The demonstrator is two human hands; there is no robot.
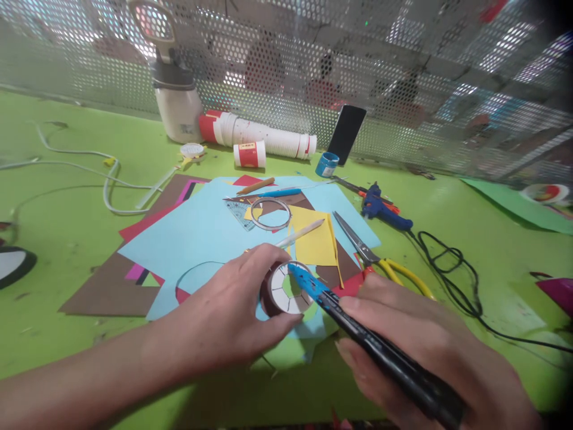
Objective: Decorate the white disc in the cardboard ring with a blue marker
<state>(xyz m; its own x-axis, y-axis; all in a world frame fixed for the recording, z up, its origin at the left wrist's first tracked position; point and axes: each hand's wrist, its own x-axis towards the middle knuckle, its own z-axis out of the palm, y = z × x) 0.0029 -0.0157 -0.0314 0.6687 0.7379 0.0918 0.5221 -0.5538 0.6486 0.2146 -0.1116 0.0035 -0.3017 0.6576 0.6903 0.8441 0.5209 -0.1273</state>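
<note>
Watching remotely, I log the left hand (pixel 255 298) curved round a short round piece (pixel 281 297), thumb and fingers parted by its width, gripping its dark side; its white ring-shaped top, divided by dark lines, faces up, above the near part of the light-blue paper (pixel 174 248). I note the right hand (pixel 403 334) closed about a black pen (pixel 380 349), its blue-coated end overlapping the piece's far rim; contact I cannot tell. Yellow-handled scissors (pixel 364 248) lie just beyond the right hand; a blue glue gun (pixel 380 208) lies farther off.
</note>
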